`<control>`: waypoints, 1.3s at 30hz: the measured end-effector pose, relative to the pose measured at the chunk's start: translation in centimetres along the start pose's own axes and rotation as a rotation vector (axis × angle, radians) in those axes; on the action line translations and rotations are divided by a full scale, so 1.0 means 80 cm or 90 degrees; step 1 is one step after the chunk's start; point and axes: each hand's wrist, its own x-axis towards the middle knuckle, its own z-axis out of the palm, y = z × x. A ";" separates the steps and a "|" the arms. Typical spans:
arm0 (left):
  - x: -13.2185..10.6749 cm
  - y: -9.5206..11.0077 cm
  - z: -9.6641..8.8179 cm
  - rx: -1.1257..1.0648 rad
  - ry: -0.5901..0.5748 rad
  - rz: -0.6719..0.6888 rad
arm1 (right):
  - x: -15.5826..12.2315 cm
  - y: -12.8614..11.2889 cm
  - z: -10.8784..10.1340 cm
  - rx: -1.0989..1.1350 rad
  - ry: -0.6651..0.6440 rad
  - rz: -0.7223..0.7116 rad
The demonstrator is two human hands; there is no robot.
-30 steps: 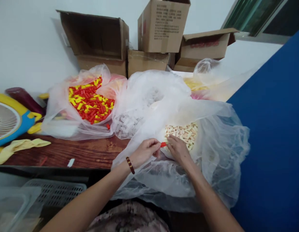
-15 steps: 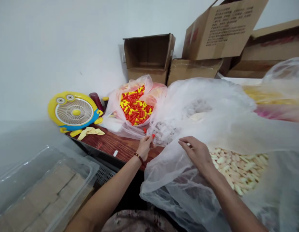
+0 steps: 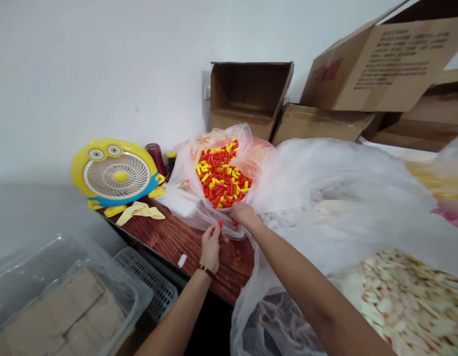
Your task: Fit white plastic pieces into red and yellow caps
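My left hand [image 3: 210, 249], with a beaded bracelet on its wrist, pinches a small red plastic piece [image 3: 220, 224] above the dark wooden table. My right hand [image 3: 244, 215] is at the near edge of a clear plastic bag [image 3: 187, 198], its fingers curled downward; what they hold, if anything, is hidden. Inside that bag lies a heap of small red and yellow plastic pieces [image 3: 223, 173]. A bit of red shows just below my right fingers.
A yellow fan [image 3: 120, 176] and a cream cloth scrap [image 3: 140, 211] occupy the table's left end. Large plastic bags [image 3: 310, 168] spread rightward, one holding pale pieces [image 3: 406, 296]. Cardboard boxes [image 3: 247, 94] stand behind. A clear bin [image 3: 136, 296] sits lower left.
My right hand has moved left from over the large plastic bag to the edge of the red and yellow pieces' bag. My left hand still pinches a red piece, slightly lower. The view has shifted left.
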 end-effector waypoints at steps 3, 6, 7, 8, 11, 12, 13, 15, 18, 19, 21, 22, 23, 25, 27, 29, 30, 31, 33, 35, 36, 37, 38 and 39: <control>0.010 0.000 -0.004 -0.031 0.012 0.009 | 0.002 0.002 0.014 0.031 -0.015 0.004; 0.019 0.005 -0.007 -0.064 0.011 0.007 | -0.006 0.007 0.013 0.092 -0.044 -0.019; 0.022 0.006 -0.007 -0.068 0.009 0.012 | -0.011 0.009 0.010 0.127 -0.053 -0.036; 0.025 0.008 -0.006 -0.070 0.007 0.022 | -0.015 0.011 0.007 0.190 -0.062 -0.056; 0.034 0.010 -0.001 -0.070 -0.002 0.060 | -0.031 0.013 0.002 0.515 -0.099 -0.088; 0.037 0.009 0.002 -0.068 -0.011 0.071 | -0.036 0.012 0.002 0.626 -0.108 -0.085; 0.039 0.008 0.006 -0.065 -0.022 0.077 | -0.040 0.011 0.003 0.711 -0.112 -0.076; 0.043 0.006 0.011 -0.050 -0.048 0.085 | -0.046 0.005 0.008 0.784 -0.096 -0.064; 0.050 0.002 0.013 -0.011 -0.060 0.096 | -0.047 -0.002 0.015 0.781 -0.055 -0.085; 0.052 0.001 0.012 -0.001 -0.051 0.102 | -0.044 -0.002 0.015 0.754 -0.056 -0.101; 0.057 -0.002 0.008 -0.002 -0.019 0.107 | -0.035 0.002 0.009 0.655 -0.076 -0.144; 0.058 -0.003 0.006 -0.017 -0.004 0.099 | -0.027 0.006 0.002 0.585 -0.075 -0.161; 0.060 -0.003 0.004 -0.036 0.008 0.086 | -0.017 0.010 -0.006 0.502 -0.054 -0.168; 0.060 -0.003 0.000 -0.075 0.021 0.054 | 0.007 0.017 -0.025 0.304 0.034 -0.143; 0.058 -0.002 -0.002 -0.102 0.024 0.032 | 0.034 0.020 -0.040 0.097 0.084 -0.087; 0.056 0.002 -0.004 -0.112 0.026 0.022 | 0.058 0.018 -0.045 -0.042 0.062 -0.047; 0.055 0.004 -0.005 -0.116 0.026 0.019 | 0.067 0.015 -0.043 -0.076 0.043 -0.035; 0.055 0.007 -0.006 -0.120 0.025 0.019 | 0.074 0.012 -0.040 -0.093 0.032 -0.028; 0.056 0.013 -0.009 -0.131 0.023 0.022 | 0.084 0.008 -0.029 -0.111 0.028 -0.017; 0.058 0.017 -0.011 -0.144 0.022 0.022 | 0.089 0.007 -0.020 -0.125 0.025 -0.007; 0.060 0.018 -0.011 -0.147 0.026 0.020 | 0.091 0.008 -0.018 -0.127 0.023 -0.003; 0.062 0.019 -0.011 -0.150 0.032 0.017 | 0.092 0.010 -0.017 -0.128 0.020 -0.001; 0.064 0.019 -0.011 -0.152 0.037 0.015 | 0.092 0.012 -0.019 -0.125 0.017 0.000; 0.065 0.020 -0.010 -0.155 0.041 0.015 | 0.092 0.015 -0.022 -0.118 0.019 0.002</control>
